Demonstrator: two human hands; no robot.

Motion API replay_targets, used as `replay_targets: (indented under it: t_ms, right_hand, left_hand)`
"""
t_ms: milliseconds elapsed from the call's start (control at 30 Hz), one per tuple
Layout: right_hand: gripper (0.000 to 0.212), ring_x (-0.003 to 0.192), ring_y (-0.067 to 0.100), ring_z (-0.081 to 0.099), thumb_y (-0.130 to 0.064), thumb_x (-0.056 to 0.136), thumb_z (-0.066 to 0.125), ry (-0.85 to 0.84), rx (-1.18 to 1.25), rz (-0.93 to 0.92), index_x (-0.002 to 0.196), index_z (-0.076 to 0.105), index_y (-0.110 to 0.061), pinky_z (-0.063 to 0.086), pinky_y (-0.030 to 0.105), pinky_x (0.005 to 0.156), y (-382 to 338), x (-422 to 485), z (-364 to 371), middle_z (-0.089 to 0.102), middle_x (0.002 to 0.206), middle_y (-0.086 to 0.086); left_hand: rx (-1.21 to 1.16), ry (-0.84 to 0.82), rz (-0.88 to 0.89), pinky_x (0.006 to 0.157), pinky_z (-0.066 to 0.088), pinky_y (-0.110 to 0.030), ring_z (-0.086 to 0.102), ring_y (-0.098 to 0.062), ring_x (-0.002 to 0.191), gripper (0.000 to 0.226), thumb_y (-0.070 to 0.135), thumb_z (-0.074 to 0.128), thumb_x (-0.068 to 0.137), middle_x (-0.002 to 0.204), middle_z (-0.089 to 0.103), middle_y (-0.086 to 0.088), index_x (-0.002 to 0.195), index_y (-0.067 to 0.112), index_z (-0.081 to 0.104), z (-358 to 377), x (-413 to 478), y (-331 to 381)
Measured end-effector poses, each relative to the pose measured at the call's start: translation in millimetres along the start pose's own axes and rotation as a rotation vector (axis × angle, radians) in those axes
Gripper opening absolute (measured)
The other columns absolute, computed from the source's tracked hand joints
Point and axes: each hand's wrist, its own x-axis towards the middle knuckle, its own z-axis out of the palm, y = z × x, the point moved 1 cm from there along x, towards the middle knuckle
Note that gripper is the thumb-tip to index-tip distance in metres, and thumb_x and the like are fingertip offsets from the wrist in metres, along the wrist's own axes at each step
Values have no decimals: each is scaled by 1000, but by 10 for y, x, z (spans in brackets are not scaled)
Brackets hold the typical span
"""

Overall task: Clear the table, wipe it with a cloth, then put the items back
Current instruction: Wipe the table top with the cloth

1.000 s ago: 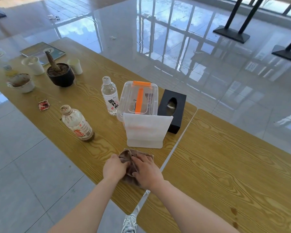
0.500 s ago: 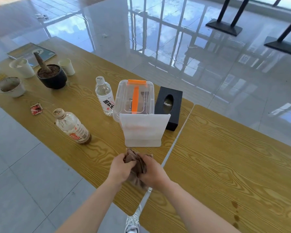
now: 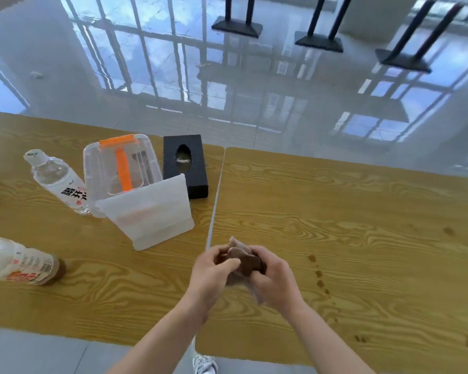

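A crumpled brown cloth (image 3: 245, 261) is bunched between both my hands, lifted just above the seam between two wooden tables. My left hand (image 3: 212, 273) grips its left side and my right hand (image 3: 274, 279) grips its right side. On the left table (image 3: 65, 298) stand a clear plastic box with an orange latch (image 3: 122, 168), its white lid (image 3: 152, 211) leaning against it, a black tissue box (image 3: 185, 166), a clear water bottle (image 3: 58, 180) and a bottle with brown drink (image 3: 19, 263). The right table (image 3: 362, 211) has small dark stains (image 3: 319, 273).
A narrow gap (image 3: 214, 206) runs between the two tables. Glossy tiled floor lies beyond the tables, with black stand bases (image 3: 237, 25) at the back. My shoe (image 3: 204, 364) shows below the gap at the near edge.
The cloth has been lifted off the left table and bunched up between both hands. The view has swung right, so the cups and the pot at the far left are out of frame.
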Motion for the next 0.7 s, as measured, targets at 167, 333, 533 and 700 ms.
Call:
replay_targets:
  t_ms: [167,333,533,700]
  right_hand:
    - [50,85,6,62,-17,65,50,169,-82,69,107,64,-39,50,27,71,348,-560,-614,68,92,-19]
    - [55,93,20,62,-10,68,53,265,-423,35,120,66,-25,52,37,76,745,-1034,-834,68,102,-7]
    - [69,151,26,17,-33,87,49,177,-632,195,152,28,-33,14,47,122,1314,-1322,-496,25,163,6]
    - [66,151,30,17,-68,95,32,151,-783,95,151,36,-33,10,54,121,1429,-1184,-381,22,164,2]
  left_hand:
    - [571,-84,290,86,54,-31,65,-15,98,18,20,68,90,103,71,5,107,22,71,246,55,-397]
    - [1327,-149,628,124,15,-43,18,-29,152,54,41,45,100,160,30,-6,150,20,40,484,249,-988]
    - [1543,-63,614,120,-11,-57,-16,-28,153,79,69,11,94,168,-3,-8,160,26,8,782,294,-1377]
    - [1585,-37,654,121,-5,-59,-12,-30,153,80,72,13,93,168,1,-9,160,28,11,950,344,-1416]
